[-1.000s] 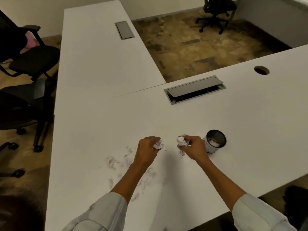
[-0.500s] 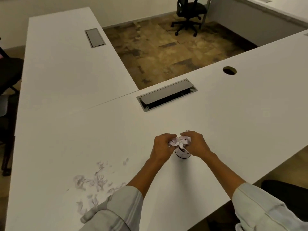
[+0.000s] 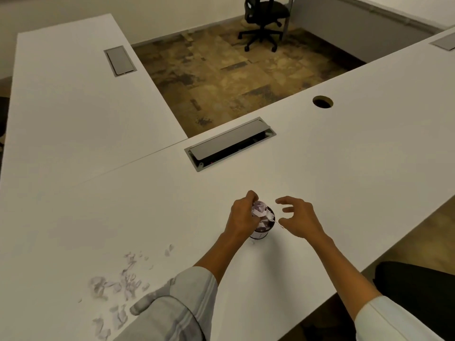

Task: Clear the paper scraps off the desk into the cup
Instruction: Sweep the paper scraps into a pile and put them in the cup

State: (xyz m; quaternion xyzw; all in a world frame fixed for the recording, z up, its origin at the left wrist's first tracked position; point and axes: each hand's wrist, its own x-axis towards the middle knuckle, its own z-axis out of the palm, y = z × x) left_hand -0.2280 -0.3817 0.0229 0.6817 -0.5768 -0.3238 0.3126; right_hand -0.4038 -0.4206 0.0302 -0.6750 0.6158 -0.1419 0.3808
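Observation:
A small dark cup [image 3: 263,231] stands on the white desk [image 3: 344,183], with torn paper inside. My left hand [image 3: 242,217] hovers over its rim and holds a bunch of paper scraps [image 3: 259,209] above the opening. My right hand [image 3: 301,219] is just right of the cup, fingers spread and loosely curled, holding nothing. A thin strip of paper [image 3: 277,223] hangs from the cup's rim toward that hand. Several loose scraps [image 3: 123,284] lie scattered on the desk at the lower left, partly behind my left sleeve.
A grey cable hatch [image 3: 231,143] is set in the desk beyond the cup, and a round grommet hole [image 3: 322,102] lies further right. A second desk with a hatch [image 3: 120,60] joins on the left. A black chair [image 3: 263,18] stands on the floor behind.
My right hand has let go of its scraps and drawn away to the right of the cup. My left hand has stayed over the cup with paper. The view has shifted right.

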